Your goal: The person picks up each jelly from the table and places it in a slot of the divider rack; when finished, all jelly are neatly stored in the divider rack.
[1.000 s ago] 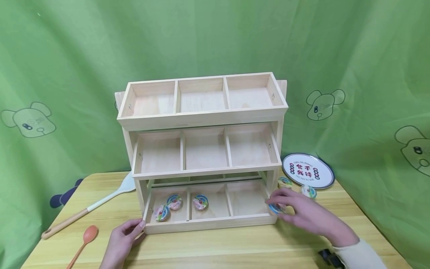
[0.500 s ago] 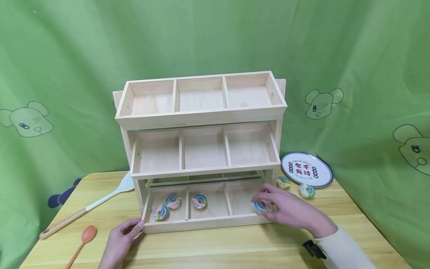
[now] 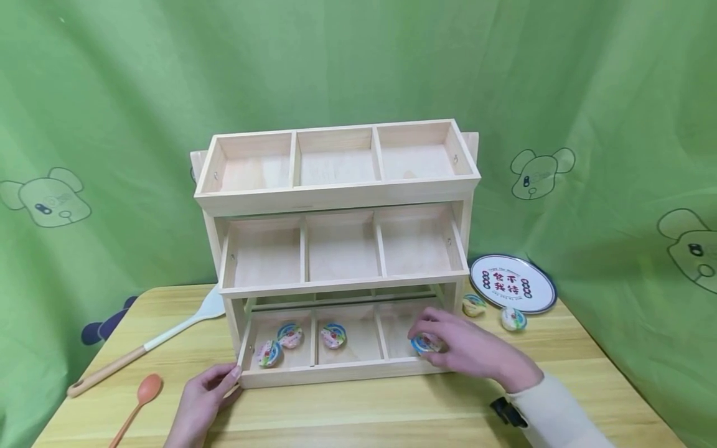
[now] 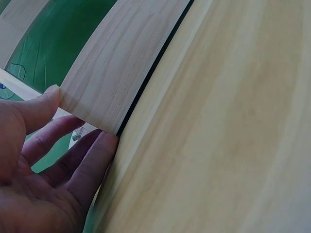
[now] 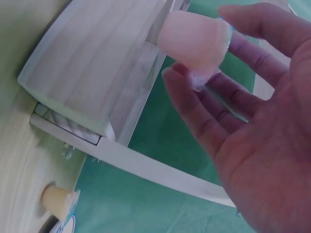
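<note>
Right hand (image 3: pixel 467 345): There it is at half past four on my head view, thumb and fingers pinching a pink jelly cup (image 5: pixel 194 41)!
Held cup: I have it over the right compartment of the bottom tray (image 3: pixel 347 372); whether it touches the floor there, I can't tell.
Left hand (image 3: pixel 204 398): Down at half past seven, thumb and fingers pinching the bottom tray by its left front corner.
Tray cups: A front jelly cup (image 3: pixel 269 353) and a rear jelly cup (image 3: pixel 290 336), just beside each other at seven in the left compartment; a lone jelly cup (image 3: pixel 333 336) in the middle one, half past six.
Rack: The three-tier wooden rack (image 3: pixel 336 198) takes my centre, green curtain (image 3: pixel 358 62) behind at twelve.
Four o'clock: A yellow jelly cup (image 3: pixel 473 305) and a white jelly cup (image 3: pixel 513 319), both near the red-lettered plate (image 3: pixel 513 283).
Eight o'clock: White spatula (image 3: pixel 168 333), wooden-handled, and nearer me an orange spoon (image 3: pixel 149 389), both on the table (image 3: pixel 336 414).
</note>
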A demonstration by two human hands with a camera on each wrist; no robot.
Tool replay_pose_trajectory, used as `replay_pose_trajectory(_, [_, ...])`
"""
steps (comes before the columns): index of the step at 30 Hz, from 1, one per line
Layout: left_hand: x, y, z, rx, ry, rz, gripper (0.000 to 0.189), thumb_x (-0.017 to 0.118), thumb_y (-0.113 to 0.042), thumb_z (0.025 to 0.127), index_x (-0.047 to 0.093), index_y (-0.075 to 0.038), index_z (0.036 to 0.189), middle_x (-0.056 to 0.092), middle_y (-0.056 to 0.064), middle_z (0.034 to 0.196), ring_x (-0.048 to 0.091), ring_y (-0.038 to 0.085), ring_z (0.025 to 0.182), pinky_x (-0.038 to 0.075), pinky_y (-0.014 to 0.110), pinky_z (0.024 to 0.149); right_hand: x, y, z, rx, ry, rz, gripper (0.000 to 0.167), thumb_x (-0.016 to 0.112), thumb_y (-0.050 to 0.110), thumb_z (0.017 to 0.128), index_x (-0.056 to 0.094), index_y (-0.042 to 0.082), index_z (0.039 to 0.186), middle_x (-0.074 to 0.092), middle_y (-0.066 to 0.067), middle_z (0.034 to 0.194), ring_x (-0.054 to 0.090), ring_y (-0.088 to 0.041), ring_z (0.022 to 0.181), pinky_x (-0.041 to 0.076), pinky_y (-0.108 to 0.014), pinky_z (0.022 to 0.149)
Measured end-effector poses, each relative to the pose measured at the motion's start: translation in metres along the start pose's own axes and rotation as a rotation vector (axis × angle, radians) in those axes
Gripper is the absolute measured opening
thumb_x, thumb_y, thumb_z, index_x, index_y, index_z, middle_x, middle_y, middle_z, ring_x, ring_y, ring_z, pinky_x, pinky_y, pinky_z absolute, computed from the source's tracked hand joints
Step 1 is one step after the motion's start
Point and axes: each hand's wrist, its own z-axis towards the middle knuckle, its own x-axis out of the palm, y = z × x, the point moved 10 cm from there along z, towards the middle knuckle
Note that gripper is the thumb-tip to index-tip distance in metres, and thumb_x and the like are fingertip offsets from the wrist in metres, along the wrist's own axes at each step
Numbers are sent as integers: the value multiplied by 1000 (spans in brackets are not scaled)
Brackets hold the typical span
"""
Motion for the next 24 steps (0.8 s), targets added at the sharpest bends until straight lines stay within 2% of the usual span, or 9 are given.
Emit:
replay_pose_trajectory(7, [-1,2,1,-3,1,-5,30,65,-5,95,61,16,117,58,22,117,61,14,95,58,32,89,4,2,4,-19,1,7,34,74,15,87,67,14,120,53,6,108,55,-9,89,57,-27,79])
replay_pose_trajectory(19, [3,-2,0,7,9,2,32,65,-5,95,59,17,117,57,23,120,62,16,97,58,32,89,13,7,12,-28,43,21,34,74,18,88,67,20,122,52,10,109,55,-6,87,55,-28,79])
replay_pose_trajectory(24, [2,-3,-1,9,4,3,31,65,-4,95,59,17,117,57,23,119,61,15,97,58,32,89,16,15,20,-42,53,9,34,72,20,90,67,18,124,53,10,115,56,-8,93,56,-29,83])
